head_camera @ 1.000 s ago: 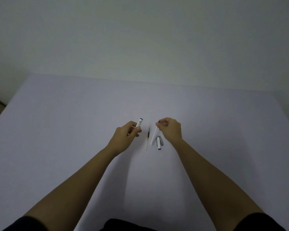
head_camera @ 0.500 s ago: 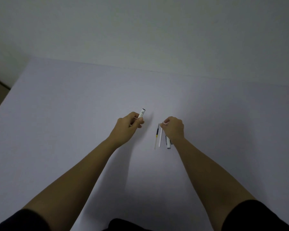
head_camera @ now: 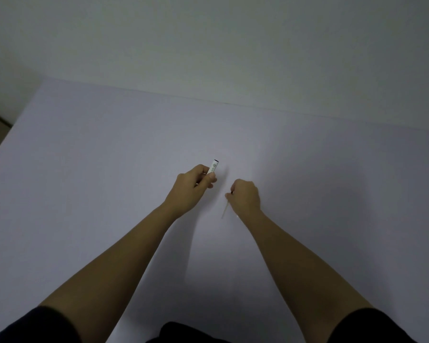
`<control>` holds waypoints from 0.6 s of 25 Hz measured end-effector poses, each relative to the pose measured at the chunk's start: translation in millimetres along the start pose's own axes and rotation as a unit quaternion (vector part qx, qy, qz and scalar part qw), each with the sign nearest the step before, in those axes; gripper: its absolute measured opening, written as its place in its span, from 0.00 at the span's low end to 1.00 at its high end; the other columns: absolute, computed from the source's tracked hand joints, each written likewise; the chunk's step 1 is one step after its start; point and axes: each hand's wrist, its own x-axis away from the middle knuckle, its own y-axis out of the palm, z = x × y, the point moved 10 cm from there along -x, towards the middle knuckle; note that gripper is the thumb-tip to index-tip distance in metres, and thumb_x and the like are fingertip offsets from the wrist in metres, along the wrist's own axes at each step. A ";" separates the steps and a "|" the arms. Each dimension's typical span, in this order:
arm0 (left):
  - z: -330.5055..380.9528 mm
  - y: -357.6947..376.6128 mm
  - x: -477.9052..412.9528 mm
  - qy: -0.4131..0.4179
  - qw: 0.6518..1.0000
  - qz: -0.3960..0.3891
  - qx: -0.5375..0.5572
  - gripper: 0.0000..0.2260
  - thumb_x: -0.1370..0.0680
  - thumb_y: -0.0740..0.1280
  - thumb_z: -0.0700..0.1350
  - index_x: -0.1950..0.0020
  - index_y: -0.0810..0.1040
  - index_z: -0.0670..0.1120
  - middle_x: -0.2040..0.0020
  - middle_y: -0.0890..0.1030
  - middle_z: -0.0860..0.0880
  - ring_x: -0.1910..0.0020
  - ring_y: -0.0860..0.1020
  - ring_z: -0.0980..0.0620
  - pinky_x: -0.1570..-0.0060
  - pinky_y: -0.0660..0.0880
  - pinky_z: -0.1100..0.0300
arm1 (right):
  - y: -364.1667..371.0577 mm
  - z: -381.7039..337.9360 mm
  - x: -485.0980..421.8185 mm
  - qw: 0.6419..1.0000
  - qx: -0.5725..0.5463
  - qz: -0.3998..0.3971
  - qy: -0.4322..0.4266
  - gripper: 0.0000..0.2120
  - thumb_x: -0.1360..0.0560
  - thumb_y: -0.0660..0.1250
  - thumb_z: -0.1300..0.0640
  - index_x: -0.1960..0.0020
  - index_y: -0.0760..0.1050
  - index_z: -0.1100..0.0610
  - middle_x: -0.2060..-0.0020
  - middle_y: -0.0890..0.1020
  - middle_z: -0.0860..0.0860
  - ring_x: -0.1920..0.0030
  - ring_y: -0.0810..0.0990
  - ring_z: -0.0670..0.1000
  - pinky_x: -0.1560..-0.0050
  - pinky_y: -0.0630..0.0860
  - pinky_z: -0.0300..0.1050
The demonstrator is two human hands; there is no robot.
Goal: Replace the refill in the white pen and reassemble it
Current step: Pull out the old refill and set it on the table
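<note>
— Two bare forearms reach out over a pale worktop (head_camera: 109,169); what does each hold?

— The left hand (head_camera: 192,188) is curled around a white pen barrel (head_camera: 213,167), whose dark-rimmed end pokes up past the thumb, clear of the surface.

— And the other?

— The right hand (head_camera: 245,195), just beside it, is closed in a fist on a thin refill (head_camera: 225,207). That thin rod slants down from the fist toward the worktop.
</note>
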 end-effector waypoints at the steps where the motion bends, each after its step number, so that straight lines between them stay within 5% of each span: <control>1: -0.9 -0.2 0.5 0.000 1.000 0.000 0.000 0.07 0.21 0.60 0.51 0.51 0.75 0.50 0.54 0.83 0.52 0.56 0.81 0.63 0.52 0.77 0.63 | 2.6 -4.7 1.1 1.000 0.012 0.001 -0.003 0.08 0.26 0.67 0.59 0.49 0.77 0.62 0.50 0.82 0.59 0.49 0.79 0.58 0.55 0.75 0.45; 7: -18.8 -19.8 4.3 -0.019 0.999 0.017 -0.019 0.08 0.21 0.60 0.50 0.49 0.75 0.48 0.54 0.82 0.52 0.56 0.81 0.61 0.53 0.76 0.63 | 16.6 -30.0 5.4 1.000 0.023 -0.008 -0.008 0.06 0.25 0.64 0.63 0.51 0.76 0.65 0.52 0.82 0.60 0.52 0.81 0.58 0.62 0.71 0.43; 12: -36.2 -37.6 7.6 -0.034 0.998 0.023 -0.051 0.09 0.21 0.59 0.52 0.50 0.75 0.49 0.54 0.83 0.51 0.57 0.80 0.61 0.54 0.76 0.61 | 16.9 -36.2 1.8 0.994 -0.107 -0.033 0.020 0.10 0.28 0.67 0.59 0.56 0.81 0.65 0.59 0.85 0.62 0.60 0.81 0.57 0.78 0.66 0.30; 15: -46.7 -44.6 9.7 -0.047 0.997 0.009 -0.067 0.09 0.21 0.60 0.52 0.50 0.76 0.48 0.53 0.83 0.48 0.55 0.81 0.52 0.52 0.77 0.54 | 3.0 -44.1 0.6 0.964 -0.261 -0.027 0.028 0.07 0.29 0.67 0.57 0.58 0.82 0.60 0.59 0.86 0.58 0.58 0.82 0.54 0.58 0.76 0.39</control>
